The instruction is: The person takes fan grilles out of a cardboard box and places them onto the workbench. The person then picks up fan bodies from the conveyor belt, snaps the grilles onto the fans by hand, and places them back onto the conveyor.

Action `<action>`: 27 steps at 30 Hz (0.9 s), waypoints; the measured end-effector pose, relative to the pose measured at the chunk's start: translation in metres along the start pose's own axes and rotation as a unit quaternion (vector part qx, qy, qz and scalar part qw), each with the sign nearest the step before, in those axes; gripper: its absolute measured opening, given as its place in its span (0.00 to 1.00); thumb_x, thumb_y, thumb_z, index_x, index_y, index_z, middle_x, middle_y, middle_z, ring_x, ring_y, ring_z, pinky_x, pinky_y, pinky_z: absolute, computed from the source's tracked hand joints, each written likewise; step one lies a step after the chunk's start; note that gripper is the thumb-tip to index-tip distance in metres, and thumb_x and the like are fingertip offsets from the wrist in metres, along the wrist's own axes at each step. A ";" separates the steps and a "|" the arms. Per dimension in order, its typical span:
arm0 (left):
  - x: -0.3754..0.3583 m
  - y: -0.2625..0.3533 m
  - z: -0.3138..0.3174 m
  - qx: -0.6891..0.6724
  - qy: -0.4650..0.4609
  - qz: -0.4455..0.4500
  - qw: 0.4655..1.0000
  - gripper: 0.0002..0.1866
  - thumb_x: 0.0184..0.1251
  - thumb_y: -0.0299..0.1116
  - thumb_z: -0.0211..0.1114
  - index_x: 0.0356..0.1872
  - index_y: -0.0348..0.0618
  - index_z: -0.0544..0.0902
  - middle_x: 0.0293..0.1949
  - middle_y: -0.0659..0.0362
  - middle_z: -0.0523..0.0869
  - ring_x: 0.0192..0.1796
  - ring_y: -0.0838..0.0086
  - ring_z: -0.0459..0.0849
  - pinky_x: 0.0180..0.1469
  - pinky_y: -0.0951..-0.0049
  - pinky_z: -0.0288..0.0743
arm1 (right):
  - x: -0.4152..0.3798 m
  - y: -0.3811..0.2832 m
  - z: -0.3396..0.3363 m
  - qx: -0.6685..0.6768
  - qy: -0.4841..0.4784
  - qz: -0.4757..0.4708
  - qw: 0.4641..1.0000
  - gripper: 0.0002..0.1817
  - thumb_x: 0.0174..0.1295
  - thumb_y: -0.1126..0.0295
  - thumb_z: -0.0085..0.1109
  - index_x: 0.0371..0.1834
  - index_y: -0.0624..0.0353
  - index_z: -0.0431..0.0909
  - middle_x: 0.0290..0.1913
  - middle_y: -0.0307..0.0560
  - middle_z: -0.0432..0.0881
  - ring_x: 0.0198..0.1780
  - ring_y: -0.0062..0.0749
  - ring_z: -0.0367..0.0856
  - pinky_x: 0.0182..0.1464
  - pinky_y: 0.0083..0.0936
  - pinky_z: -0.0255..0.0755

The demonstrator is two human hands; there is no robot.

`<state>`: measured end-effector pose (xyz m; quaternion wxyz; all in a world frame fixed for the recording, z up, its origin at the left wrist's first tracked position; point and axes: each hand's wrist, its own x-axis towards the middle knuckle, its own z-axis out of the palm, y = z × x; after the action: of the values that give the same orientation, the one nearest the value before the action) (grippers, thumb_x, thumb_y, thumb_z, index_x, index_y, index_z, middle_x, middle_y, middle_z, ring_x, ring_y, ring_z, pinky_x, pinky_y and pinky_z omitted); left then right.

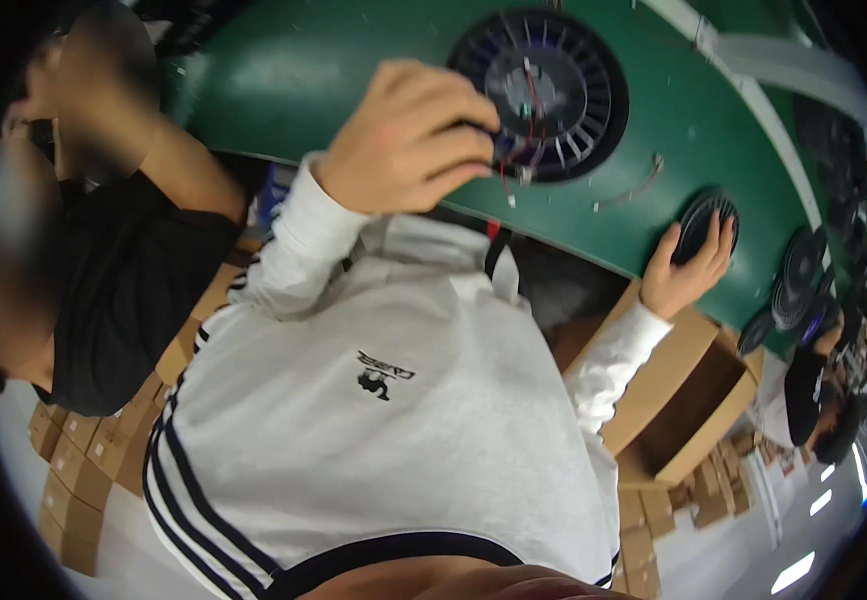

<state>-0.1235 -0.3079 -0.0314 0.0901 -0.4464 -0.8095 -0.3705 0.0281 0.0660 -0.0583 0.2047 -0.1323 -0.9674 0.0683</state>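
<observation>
A large round black part [609, 100] with radial slats, like a fan housing, lies on the green table. Red and dark wires [536, 128] run over its pale centre. My left hand [409, 140] is at its left edge, fingers curled and thumb close to them. Something dark shows between those fingers, but what they pinch is hidden. Farther right, my right hand [689, 268] holds a smaller black disc [699, 222] near the table edge, fingers spread over its face and thumb at its side. A loose red wire with connectors [634, 190] lies between the two round parts.
The green table [344, 60] curves across the top. More black round parts [797, 270] lie at its right end. An opened cardboard box [689, 400] stands below the right forearm. A co-worker in a black sleeve [144, 270] is close on the left; another person [804, 395] is far right.
</observation>
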 end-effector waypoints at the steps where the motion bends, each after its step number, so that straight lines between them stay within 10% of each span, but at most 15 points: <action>1: -0.004 0.002 0.002 0.022 0.010 0.009 1.000 0.13 0.53 0.38 0.84 0.37 0.51 0.89 0.47 0.65 0.90 0.52 0.65 0.87 0.58 0.58 0.71 | 0.001 0.000 -0.002 -0.001 0.007 -0.010 1.000 0.33 0.70 0.60 0.70 0.76 0.62 0.79 0.79 0.65 0.76 0.77 0.66 0.73 0.81 0.56 0.63; 19: 0.050 -0.050 -0.014 0.135 0.148 -0.057 0.978 0.12 0.61 0.37 0.81 0.40 0.48 0.87 0.43 0.65 0.88 0.50 0.66 0.84 0.60 0.62 0.66 | -0.005 0.007 0.001 0.023 0.061 0.008 0.998 0.33 0.64 0.62 0.73 0.72 0.61 0.80 0.79 0.59 0.76 0.80 0.64 0.71 0.80 0.58 0.63; 27: 0.207 -0.099 0.044 0.102 0.135 0.012 0.986 0.11 0.68 0.39 0.78 0.44 0.47 0.86 0.45 0.64 0.87 0.53 0.63 0.82 0.61 0.59 0.65 | -0.001 -0.002 -0.005 0.028 0.051 0.047 0.997 0.33 0.62 0.62 0.75 0.71 0.60 0.80 0.80 0.56 0.76 0.80 0.63 0.70 0.80 0.57 0.62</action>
<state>-0.3146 -0.1743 -0.0149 0.2478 -0.3901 -0.8181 -0.3422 0.0309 0.0643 -0.0539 0.2539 -0.1752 -0.9462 0.0979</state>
